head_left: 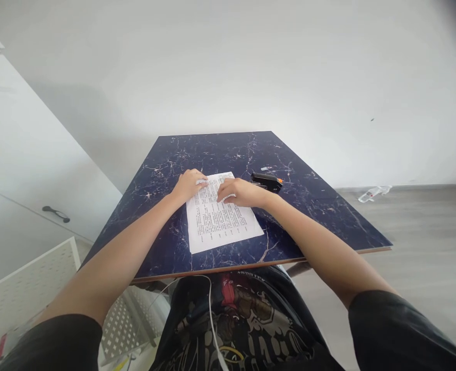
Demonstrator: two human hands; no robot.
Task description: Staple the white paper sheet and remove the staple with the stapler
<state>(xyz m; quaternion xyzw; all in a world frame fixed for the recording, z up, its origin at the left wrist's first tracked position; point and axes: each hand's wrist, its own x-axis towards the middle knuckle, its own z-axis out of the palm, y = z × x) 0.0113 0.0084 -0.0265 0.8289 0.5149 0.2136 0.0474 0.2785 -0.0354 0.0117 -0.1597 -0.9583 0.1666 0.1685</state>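
Observation:
A printed sheet of paper [222, 221] lies on a dark blue marbled table [321, 206]. My left hand [189, 184] rests on the sheet's far left corner, fingers stretched flat. My right hand [240, 192] lies flat on the upper middle of the sheet, fingers extended toward the left. Neither hand grips anything. A black stapler with an orange tip [266, 181] sits on the table just right of my right hand, not touched.
A small pale scrap [265, 168] lies behind the stapler. A white cabinet with a dark handle [56, 213] stands at the left, with a white perforated rack [30, 288] below it. A plastic bottle [373, 193] lies on the grey floor by the wall.

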